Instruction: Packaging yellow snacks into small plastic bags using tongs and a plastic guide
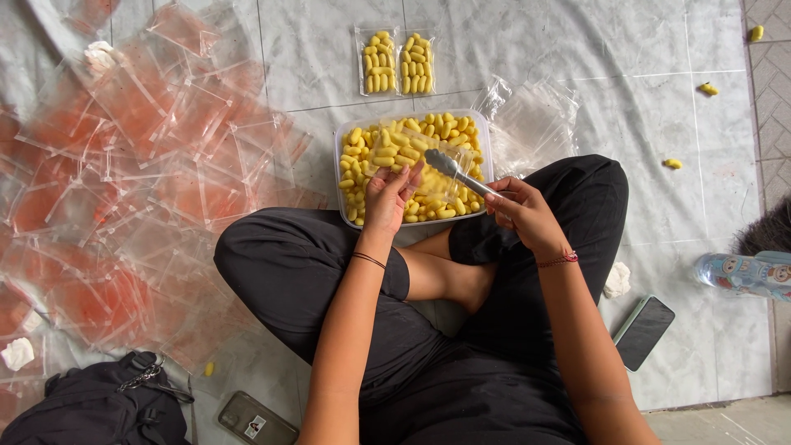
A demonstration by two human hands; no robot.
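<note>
My left hand holds a small clear plastic bag partly filled with yellow snack pieces, over a clear tray full of the same yellow pieces. My right hand grips metal tongs whose tip points into the bag's mouth. Two filled clear bags of yellow pieces lie side by side on the grey sheet beyond the tray. I sit cross-legged in black trousers, the tray just in front of my knees.
Many empty clear bags spread over the left floor, and a smaller stack lies right of the tray. A black backpack, two phones, a water bottle and stray yellow pieces surround me.
</note>
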